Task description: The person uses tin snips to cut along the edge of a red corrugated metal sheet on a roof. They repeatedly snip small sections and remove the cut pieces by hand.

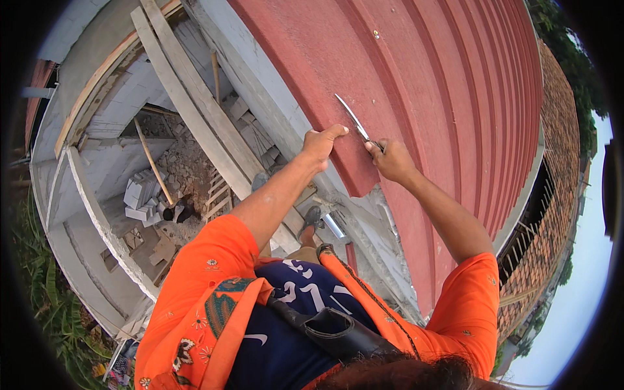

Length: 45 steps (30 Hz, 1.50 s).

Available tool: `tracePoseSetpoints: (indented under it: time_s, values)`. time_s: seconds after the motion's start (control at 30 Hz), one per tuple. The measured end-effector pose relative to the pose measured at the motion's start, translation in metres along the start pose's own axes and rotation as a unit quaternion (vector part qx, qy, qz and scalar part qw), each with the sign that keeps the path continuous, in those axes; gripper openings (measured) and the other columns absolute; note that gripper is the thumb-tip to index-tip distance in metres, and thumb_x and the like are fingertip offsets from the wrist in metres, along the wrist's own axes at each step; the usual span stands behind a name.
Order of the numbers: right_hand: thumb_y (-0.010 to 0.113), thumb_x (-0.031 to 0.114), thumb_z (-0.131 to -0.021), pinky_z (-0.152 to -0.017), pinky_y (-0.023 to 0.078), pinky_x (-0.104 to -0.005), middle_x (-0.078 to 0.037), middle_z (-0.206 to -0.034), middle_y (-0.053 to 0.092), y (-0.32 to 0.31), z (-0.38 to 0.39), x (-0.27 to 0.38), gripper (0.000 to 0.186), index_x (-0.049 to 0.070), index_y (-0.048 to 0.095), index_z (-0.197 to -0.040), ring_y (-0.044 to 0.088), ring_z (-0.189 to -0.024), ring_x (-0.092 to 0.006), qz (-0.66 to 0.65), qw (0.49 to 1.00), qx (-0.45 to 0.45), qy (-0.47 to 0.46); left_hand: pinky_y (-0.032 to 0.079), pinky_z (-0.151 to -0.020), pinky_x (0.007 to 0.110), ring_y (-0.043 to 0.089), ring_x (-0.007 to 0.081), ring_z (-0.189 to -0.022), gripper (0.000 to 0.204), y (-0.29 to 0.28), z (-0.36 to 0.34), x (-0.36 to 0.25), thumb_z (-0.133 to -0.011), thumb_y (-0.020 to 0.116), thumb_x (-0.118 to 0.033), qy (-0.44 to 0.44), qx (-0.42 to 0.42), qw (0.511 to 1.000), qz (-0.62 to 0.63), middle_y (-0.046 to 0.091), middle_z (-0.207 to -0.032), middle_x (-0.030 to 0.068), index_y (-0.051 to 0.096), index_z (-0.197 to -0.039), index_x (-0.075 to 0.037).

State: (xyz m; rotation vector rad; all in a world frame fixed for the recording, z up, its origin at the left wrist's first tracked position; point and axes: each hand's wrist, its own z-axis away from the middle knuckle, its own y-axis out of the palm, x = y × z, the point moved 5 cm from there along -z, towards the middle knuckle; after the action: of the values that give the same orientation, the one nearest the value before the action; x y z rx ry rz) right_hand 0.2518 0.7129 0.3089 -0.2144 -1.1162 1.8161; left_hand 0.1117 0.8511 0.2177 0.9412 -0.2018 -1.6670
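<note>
My left hand grips the near-left edge of a red ribbed roof sheet, thumb on top and the other fingers mostly hidden. My right hand is closed round a cutting tool with a long, pointed silvery blade. That blade lies over the red sheet, its tip pointing away and to the left. Whether it is a knife or one jaw of snips I cannot tell, since the fingers cover the handle. A short gap of red sheet separates my two hands.
Below on the left lies an unfinished room with grey block walls, rubble and stacked light blocks. Long planks span it. My foot rests near the plank ends. A tiled roof stands at the right.
</note>
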Motion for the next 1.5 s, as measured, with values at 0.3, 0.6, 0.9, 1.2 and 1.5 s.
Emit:
tracePoseSetpoints:
  time_s: [0.3, 0.6, 0.9, 1.2, 1.5]
  values:
    - [0.065, 0.044, -0.110, -0.075, 0.055, -0.0502, -0.022, -0.083, 0.075, 0.000, -0.003, -0.008, 0.049, -0.002, 0.076, -0.096, 0.075, -0.080, -0.0364, -0.063, 0.998, 0.002, 0.001, 0.049, -0.115, 0.047, 0.069, 0.0278, -0.119, 0.041, -0.008, -0.010, 0.005, -0.087, 0.086, -0.012, -0.008, 0.025, 1.000, -0.003, 0.074, -0.121, 0.0164, 0.069, -0.120, 0.006]
    - [0.070, 0.042, -0.108, -0.064, 0.052, -0.0435, -0.011, -0.069, 0.069, -0.007, -0.017, -0.004, 0.051, -0.002, 0.074, -0.082, 0.065, -0.061, -0.0223, -0.176, 0.983, 0.047, 0.029, 0.051, -0.113, 0.046, 0.070, 0.0275, -0.116, 0.043, -0.005, -0.006, 0.004, -0.088, 0.085, -0.012, -0.017, 0.058, 0.998, 0.015, 0.073, -0.123, 0.0164, 0.068, -0.122, 0.007]
    - [0.069, 0.040, -0.108, -0.067, 0.050, -0.0481, -0.015, -0.070, 0.070, -0.004, -0.010, 0.000, 0.049, -0.002, 0.075, -0.084, 0.066, -0.062, -0.0270, -0.080, 0.996, -0.021, -0.037, 0.049, -0.114, 0.044, 0.070, 0.0256, -0.117, 0.039, -0.006, -0.009, 0.004, -0.087, 0.087, -0.014, -0.013, 0.057, 0.998, 0.013, 0.074, -0.119, 0.0141, 0.071, -0.117, 0.004]
    - [0.067, 0.043, -0.109, -0.067, 0.052, -0.0448, -0.012, -0.072, 0.073, -0.019, -0.025, 0.012, 0.050, -0.002, 0.078, -0.090, 0.068, -0.064, -0.0245, -0.144, 0.989, 0.025, -0.011, 0.044, -0.118, 0.044, 0.070, 0.0247, -0.116, 0.041, -0.005, -0.008, 0.006, -0.087, 0.087, -0.016, -0.022, 0.069, 0.997, 0.008, 0.074, -0.122, 0.0129, 0.070, -0.120, 0.003]
    - [0.069, 0.043, -0.109, -0.063, 0.054, -0.0417, -0.010, -0.072, 0.071, -0.020, -0.023, 0.013, 0.050, -0.003, 0.078, -0.091, 0.069, -0.065, -0.0189, -0.120, 0.991, -0.007, -0.054, 0.043, -0.119, 0.043, 0.069, 0.0215, -0.113, 0.035, -0.007, -0.011, 0.008, -0.087, 0.088, -0.016, -0.036, 0.077, 0.996, 0.009, 0.074, -0.118, 0.0113, 0.073, -0.114, 0.002]
